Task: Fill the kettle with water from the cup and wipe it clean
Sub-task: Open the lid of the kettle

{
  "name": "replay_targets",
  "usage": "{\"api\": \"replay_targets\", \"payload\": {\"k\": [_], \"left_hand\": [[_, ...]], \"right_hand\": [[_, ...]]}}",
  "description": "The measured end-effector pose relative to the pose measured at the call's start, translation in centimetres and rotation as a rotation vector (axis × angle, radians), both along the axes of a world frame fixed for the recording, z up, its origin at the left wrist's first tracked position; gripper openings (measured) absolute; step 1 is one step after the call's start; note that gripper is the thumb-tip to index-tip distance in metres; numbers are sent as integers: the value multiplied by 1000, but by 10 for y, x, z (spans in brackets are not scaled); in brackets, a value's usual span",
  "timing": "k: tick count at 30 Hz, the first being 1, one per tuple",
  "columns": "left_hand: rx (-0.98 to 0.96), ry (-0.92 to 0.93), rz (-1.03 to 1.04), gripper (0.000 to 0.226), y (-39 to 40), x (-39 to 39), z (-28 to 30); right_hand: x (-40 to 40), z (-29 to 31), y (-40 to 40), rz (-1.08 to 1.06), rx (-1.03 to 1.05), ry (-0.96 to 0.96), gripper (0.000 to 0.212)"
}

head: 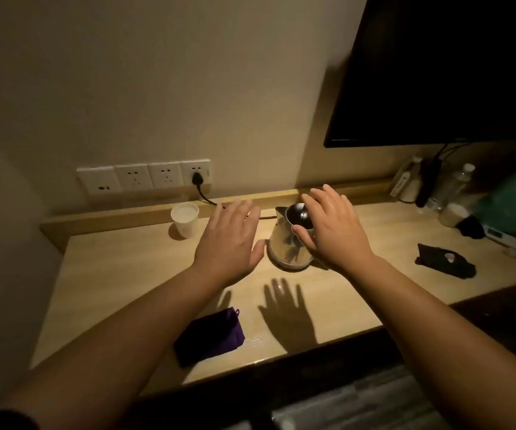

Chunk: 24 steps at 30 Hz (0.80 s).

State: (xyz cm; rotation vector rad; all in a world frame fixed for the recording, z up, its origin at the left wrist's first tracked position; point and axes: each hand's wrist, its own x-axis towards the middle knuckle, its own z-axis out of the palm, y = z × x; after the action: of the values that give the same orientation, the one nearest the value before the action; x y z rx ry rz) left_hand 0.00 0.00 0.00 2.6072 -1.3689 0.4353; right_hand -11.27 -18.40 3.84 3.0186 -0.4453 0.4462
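Observation:
A steel kettle (284, 243) with a dark lid stands on the wooden desk (126, 274) near the back ledge. My right hand (331, 228) hovers over its right side, fingers spread, covering the handle; whether it touches the kettle I cannot tell. My left hand (230, 240) floats flat and open just left of the kettle, holding nothing. A white paper cup (185, 219) with water stands further left by the ledge. A folded purple cloth (210, 335) lies near the desk's front edge.
A black cord runs from a wall socket (196, 173) down to the ledge. A dark screen (436, 72) hangs at the upper right. Bottles (458, 184), a black cloth (446, 263) and clutter fill the desk's right end. Wet spots (258, 338) glisten beside the purple cloth.

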Motion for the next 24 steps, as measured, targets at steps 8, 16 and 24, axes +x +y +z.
{"api": "replay_targets", "payload": {"k": [8,16,24], "left_hand": [[74,66,27,61,-69,19,-44],[130,178,51,64,-136,48,-73],[108,334,41,72,-150,56,-98]], "right_hand": [[17,-53,-71,35,54,168,62],[51,-87,-119,174,81,223,61],[65,-88,-149,361,179,291,60]]}}
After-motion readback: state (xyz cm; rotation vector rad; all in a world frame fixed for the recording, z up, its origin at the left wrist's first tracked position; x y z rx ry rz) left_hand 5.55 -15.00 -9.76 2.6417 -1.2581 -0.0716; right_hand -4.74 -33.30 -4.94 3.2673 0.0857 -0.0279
